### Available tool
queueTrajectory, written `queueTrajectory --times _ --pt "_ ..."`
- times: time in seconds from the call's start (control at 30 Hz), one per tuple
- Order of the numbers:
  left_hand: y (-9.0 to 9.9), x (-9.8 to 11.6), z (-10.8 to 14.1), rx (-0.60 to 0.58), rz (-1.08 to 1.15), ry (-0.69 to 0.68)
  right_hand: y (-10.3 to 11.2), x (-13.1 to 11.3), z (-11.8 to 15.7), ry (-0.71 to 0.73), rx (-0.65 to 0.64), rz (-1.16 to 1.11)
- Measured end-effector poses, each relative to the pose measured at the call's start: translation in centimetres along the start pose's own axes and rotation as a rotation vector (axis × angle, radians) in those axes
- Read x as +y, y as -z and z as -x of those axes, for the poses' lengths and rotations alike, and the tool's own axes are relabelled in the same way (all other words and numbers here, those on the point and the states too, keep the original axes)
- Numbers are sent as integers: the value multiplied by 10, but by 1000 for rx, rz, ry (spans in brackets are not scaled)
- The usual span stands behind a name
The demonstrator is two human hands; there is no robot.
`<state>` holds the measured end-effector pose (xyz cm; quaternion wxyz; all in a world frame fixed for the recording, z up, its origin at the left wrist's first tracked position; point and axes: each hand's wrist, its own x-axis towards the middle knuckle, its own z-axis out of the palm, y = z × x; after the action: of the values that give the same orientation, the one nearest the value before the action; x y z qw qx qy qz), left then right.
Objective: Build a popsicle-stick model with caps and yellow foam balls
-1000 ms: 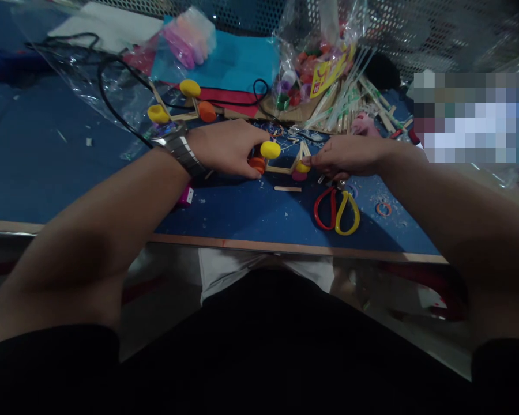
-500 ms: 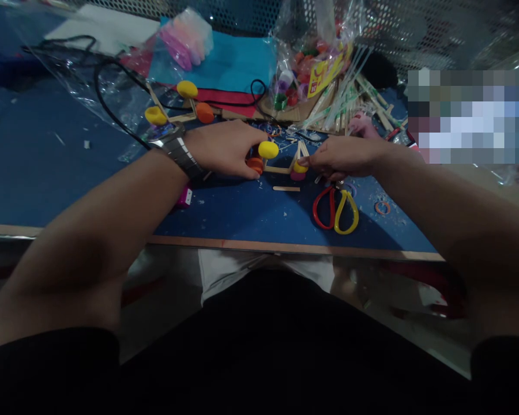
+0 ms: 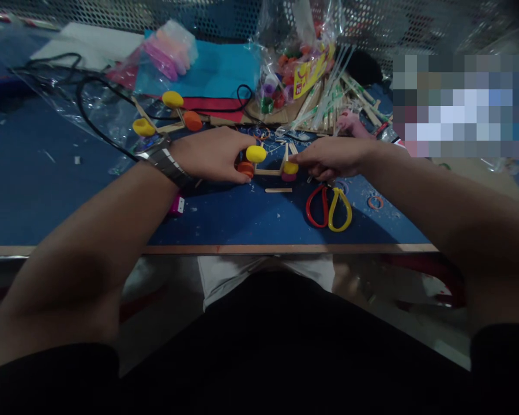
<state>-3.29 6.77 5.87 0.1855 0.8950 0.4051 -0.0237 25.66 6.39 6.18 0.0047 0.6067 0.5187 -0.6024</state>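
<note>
A small craft-stick frame (image 3: 268,172) with bottle caps at its corners stands on the table between my hands. My left hand (image 3: 214,153) closes round its left end, thumb and fingers at the orange cap (image 3: 245,169), just under a yellow cap (image 3: 256,154). At the right end, my right hand (image 3: 335,158) has its index finger on the frame beside another yellow cap (image 3: 290,168), the other fingers curled; its thumb is hard to make out. In front lies a loose craft stick (image 3: 278,190). Scissors (image 3: 328,208) with red and yellow handles lie below my right hand.
Behind my left wrist stands a second craft-stick frame (image 3: 173,127) with caps. Farther back are a bag of bottle caps (image 3: 281,75), several glue sticks (image 3: 335,86), a pink glue gun (image 3: 353,124) and blue sheets (image 3: 225,69). A black cable (image 3: 86,124) loops at left.
The whole view has shifted slightly, so the table things appear a little farther left. Both hands stay at the craft-stick frame, with no clear change in their hold.
</note>
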Motion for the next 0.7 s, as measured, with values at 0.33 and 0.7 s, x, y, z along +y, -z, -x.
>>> queueTrajectory --times 0.33,0.7 --pt "1 3 3 -9 1 -20 -1 4 1 -15 -21 22" --pt "-4 -7 -1 24 -19 -44 -6 1 1 -19 20 6"
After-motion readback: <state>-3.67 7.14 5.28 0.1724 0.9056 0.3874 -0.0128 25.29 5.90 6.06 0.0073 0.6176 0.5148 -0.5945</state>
